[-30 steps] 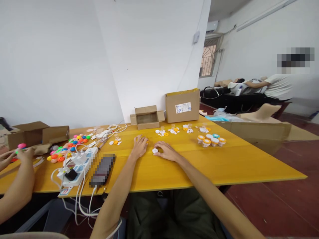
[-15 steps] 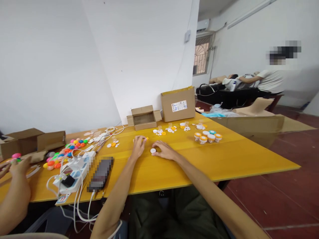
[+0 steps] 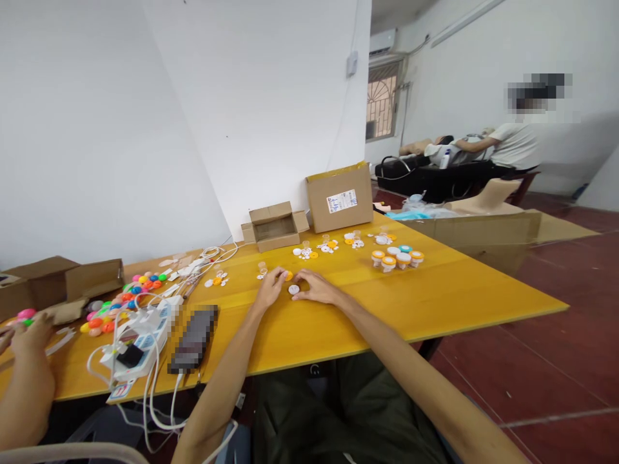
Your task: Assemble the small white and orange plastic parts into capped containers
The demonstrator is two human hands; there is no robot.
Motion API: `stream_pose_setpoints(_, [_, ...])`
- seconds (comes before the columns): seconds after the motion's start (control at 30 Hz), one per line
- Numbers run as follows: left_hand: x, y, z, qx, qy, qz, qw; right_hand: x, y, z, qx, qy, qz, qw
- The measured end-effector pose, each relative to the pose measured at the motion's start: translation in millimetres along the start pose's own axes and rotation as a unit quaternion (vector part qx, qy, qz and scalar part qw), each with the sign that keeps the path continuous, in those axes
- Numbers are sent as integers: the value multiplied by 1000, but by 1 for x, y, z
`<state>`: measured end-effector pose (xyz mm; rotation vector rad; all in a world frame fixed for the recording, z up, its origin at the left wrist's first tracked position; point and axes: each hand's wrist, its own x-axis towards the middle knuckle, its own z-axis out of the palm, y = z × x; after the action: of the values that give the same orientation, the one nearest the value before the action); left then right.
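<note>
My left hand (image 3: 273, 286) pinches an orange round cap (image 3: 289, 276) at its fingertips, just above the tabletop. Beside it, my right hand (image 3: 316, 287) curls its thumb and fingers around a small white disc-topped piece (image 3: 293, 290). The cap is close behind the white piece; I cannot tell whether they touch. Past my left fingers stands a small clear cup (image 3: 262, 266) with little white parts near it. Several round pieces with orange, white and teal tops (image 3: 403, 258) stand grouped to the right.
Small piles of white and orange parts (image 3: 329, 245) line the table's back, before an open carton (image 3: 275, 227) and a taller box (image 3: 340, 198). At left lie a phone (image 3: 194, 338), a power strip (image 3: 145, 345) with cables, colourful balls (image 3: 126, 296), and another person's hand (image 3: 31, 335).
My left hand has brought the orange cap lower and nearer the right hand, its round face now showing. The right hand stays at the white piece. The camera view has shifted slightly.
</note>
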<state>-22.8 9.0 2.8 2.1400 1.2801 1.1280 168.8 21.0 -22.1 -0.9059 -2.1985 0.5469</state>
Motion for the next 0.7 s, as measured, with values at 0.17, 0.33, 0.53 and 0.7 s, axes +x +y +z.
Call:
stream_pose_setpoints(0.17, [0,2,2,-14,-31,-4,999,1,1,0,9,-8,2,1000])
stream_pose_setpoints(0.33, [0,4,3,-23,-50,-22,998,2,1,0,17,-6,7,1000])
stream_pose_setpoints(0.53, [1,3,1,-51,-71,-29,996,2,1,0,30,-7,15,999])
stream_pose_setpoints(0.7, [2,3,0,-67,-80,-37,994,2,2,0,49,-9,13,999])
